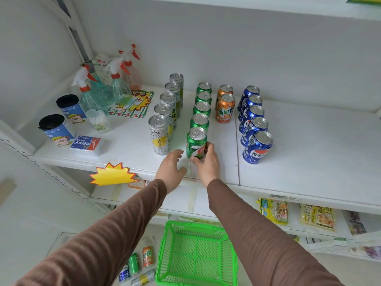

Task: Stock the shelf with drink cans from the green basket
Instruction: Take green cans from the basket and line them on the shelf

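Brown sleeves (pixel 115 230) reach over the green basket (pixel 195 254), which looks emptied; four cans (pixel 137 265) lie on the floor beside it. On the shelf (pixel 299 162), the left hand (pixel 170 168) hovers spread and empty, while the right hand (pixel 207 162) grips the front green can (pixel 195 142). Four rows stand nearly filled.

Green, orange, blue and silver showing on a white shelf (pixel 299 145)

The can in the right hand's grip (pixel 206 162) is showing green (pixel 196 144); silver-and-yellow cans (pixel 158 135) are standing left of the grip, orange cans (pixel 225 108) and blue cans (pixel 257 147) right of it, a bright green mesh basket (pixel 195 254) below, brown sleeves (pixel 257 234) behind.
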The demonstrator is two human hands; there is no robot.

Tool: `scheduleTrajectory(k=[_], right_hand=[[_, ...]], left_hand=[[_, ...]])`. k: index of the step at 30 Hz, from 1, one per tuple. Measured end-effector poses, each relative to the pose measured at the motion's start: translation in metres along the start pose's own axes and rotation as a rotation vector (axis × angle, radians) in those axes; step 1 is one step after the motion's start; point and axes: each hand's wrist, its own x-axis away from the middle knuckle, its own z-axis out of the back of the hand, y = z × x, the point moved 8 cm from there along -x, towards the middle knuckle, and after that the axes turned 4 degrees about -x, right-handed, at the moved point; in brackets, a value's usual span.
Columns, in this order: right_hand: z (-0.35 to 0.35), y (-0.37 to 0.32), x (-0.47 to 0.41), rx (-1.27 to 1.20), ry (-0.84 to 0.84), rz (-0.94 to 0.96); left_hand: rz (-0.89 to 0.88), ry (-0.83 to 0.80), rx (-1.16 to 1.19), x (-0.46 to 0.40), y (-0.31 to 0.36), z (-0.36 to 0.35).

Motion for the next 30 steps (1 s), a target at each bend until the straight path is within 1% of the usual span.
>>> scheduleTrajectory(k=[3,6,9,11,13,15,17,20,23,26,30], right_hand=[[-0.001,0.002,-0.001,0.003,0.000,-0.010],[0.000,0.005,0.000,-0.056,0.006,-0.039],[0.004,0.006,0.014,-0.156,0.074,-0.041],[0.008,0.002,0.035,-0.188,0.187,0.014],[0.008,-0.010,0.063,-0.173,0.285,0.119],[-0.004,-0.025,0.092,-0.129,0.299,0.232],[-0.028,-0.038,0.120,-0.097,0.255,0.313],[-0.071,-0.049,0.159,-0.073,0.174,0.362],[-0.125,-0.038,0.198,-0.026,0.105,0.307],[-0.189,-0.007,0.238,0.026,0.002,0.216],[-0.266,0.060,0.277,0.086,-0.118,-0.006]], left_hand=[[0.004,0.016,-0.005,0.006,-0.001,0.000],[0.003,0.033,0.000,0.017,-0.003,0.003],[-0.007,0.047,0.004,0.032,-0.007,0.008],[-0.007,0.061,0.010,0.043,-0.014,0.014],[-0.010,0.075,0.013,0.056,-0.022,0.023],[-0.031,0.087,0.017,0.071,-0.034,0.037],[-0.067,0.095,0.005,0.088,-0.052,0.054],[-0.085,0.091,-0.017,0.119,-0.092,0.079],[-0.002,0.059,-0.030,0.155,-0.158,0.099],[0.097,0.018,-0.064,0.193,-0.242,0.106],[0.269,-0.088,-0.075,0.235,-0.347,0.085]])
